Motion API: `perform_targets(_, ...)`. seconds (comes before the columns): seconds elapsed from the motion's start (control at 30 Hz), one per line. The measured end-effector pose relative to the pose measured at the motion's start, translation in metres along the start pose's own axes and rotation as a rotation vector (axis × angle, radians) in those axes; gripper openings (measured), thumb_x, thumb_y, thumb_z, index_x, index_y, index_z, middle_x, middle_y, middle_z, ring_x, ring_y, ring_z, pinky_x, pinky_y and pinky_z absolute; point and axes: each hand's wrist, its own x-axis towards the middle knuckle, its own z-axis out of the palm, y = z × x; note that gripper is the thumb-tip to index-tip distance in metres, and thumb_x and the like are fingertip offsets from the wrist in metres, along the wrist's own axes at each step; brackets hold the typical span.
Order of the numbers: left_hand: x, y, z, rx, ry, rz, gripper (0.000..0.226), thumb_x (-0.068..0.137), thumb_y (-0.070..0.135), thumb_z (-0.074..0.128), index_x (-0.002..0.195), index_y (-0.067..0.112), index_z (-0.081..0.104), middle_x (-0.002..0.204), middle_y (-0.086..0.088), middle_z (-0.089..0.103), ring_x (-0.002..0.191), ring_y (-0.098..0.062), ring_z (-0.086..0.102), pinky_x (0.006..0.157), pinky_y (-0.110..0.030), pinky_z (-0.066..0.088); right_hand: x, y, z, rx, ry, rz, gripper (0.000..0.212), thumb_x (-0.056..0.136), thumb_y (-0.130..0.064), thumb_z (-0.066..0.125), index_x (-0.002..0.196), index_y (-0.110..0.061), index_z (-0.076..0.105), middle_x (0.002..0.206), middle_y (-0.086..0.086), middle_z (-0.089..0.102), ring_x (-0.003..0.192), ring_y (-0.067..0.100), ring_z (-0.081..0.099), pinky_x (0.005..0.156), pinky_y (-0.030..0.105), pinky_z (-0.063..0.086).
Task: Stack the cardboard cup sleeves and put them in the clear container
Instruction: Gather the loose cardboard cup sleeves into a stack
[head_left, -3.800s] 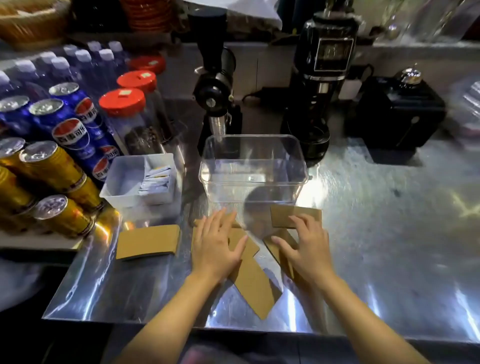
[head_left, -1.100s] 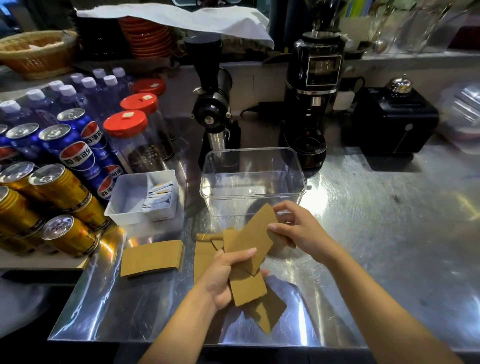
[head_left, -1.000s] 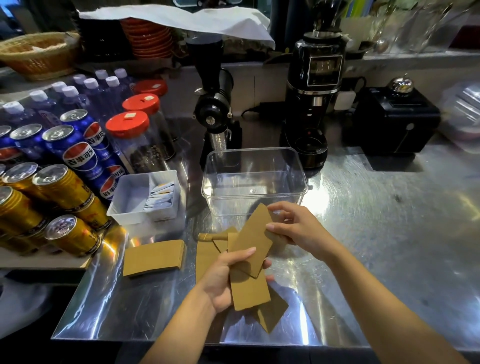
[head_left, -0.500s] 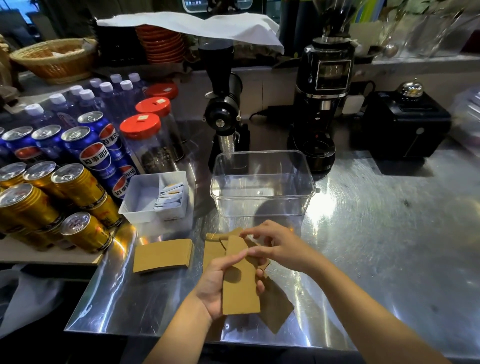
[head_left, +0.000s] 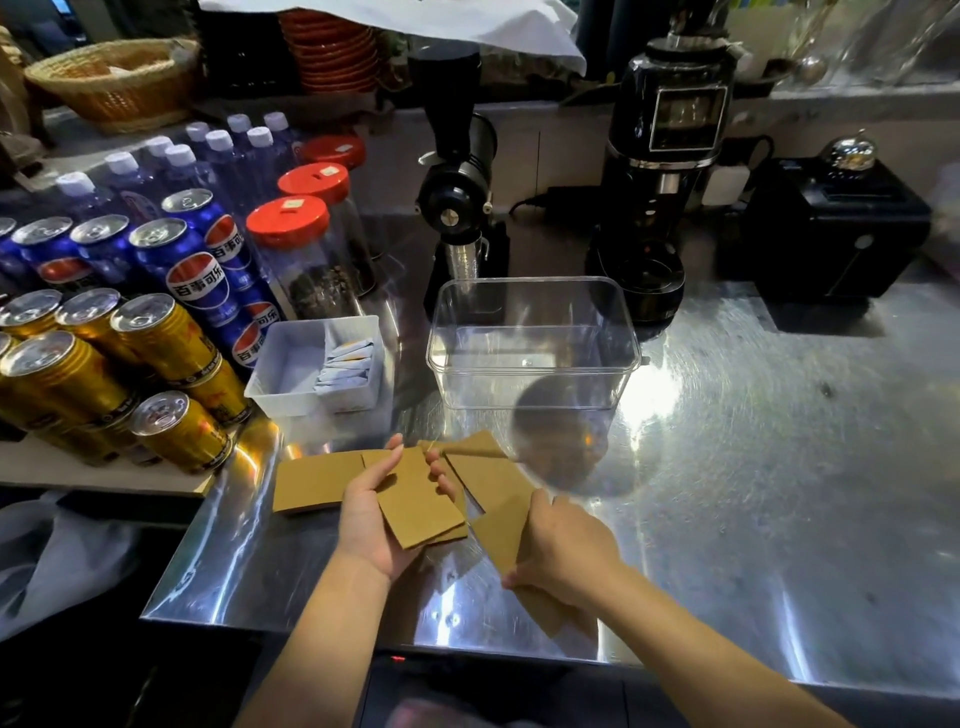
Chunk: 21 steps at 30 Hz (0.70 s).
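Note:
My left hand (head_left: 379, 514) lies palm up and holds a small stack of flat brown cardboard sleeves (head_left: 421, 501). My right hand (head_left: 563, 553) pinches another sleeve (head_left: 501, 535) lying on the steel counter near the front edge. More sleeves stay on the counter: one at the left (head_left: 314, 480) and a few between my hands and the clear container (head_left: 485, 470). The clear container (head_left: 532, 358) stands empty just behind them.
A white tray with sachets (head_left: 288, 369) sits left of the container. Stacked gold and blue cans (head_left: 156, 332) and red-lidded jars (head_left: 306, 249) crowd the left. Two black grinders (head_left: 460, 182) and a black box (head_left: 831, 228) line the back. The counter's front edge (head_left: 467, 644) is close.
My right hand left the stack in my left hand and dropped down to a sleeve on the counter. My left hand shifted left with its stack.

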Motion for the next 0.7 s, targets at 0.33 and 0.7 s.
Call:
perform_targets(0.33,0.007,-0.009,0.0,0.084,0.012,-0.026,0.029,0.078,0.014,0.06,0.104,0.024,0.058,0.09,-0.014,0.064,0.075,-0.023,0.06,0.063,-0.035,0.054,0.009,0.027,-0.034,0.72,0.121,-0.012,0.019,0.077,-0.015,0.072,0.076,-0.013,0.053,0.071,0.002,0.054,0.065,0.014,0.05,0.054,0.023,0.037)
perform_targets(0.7,0.001,-0.031,0.014,0.375,-0.165,-0.209,0.026,0.077,0.02,0.062,0.1,0.011,0.07,0.087,-0.019,0.073,0.077,-0.034,0.069,0.071,-0.048,0.056,0.007,-0.002,-0.036,1.079,0.085,-0.08,0.01,0.083,-0.013,0.065,0.08,-0.009,0.057,0.058,0.003,0.057,0.041,0.011,0.048,0.037,0.023,0.037)
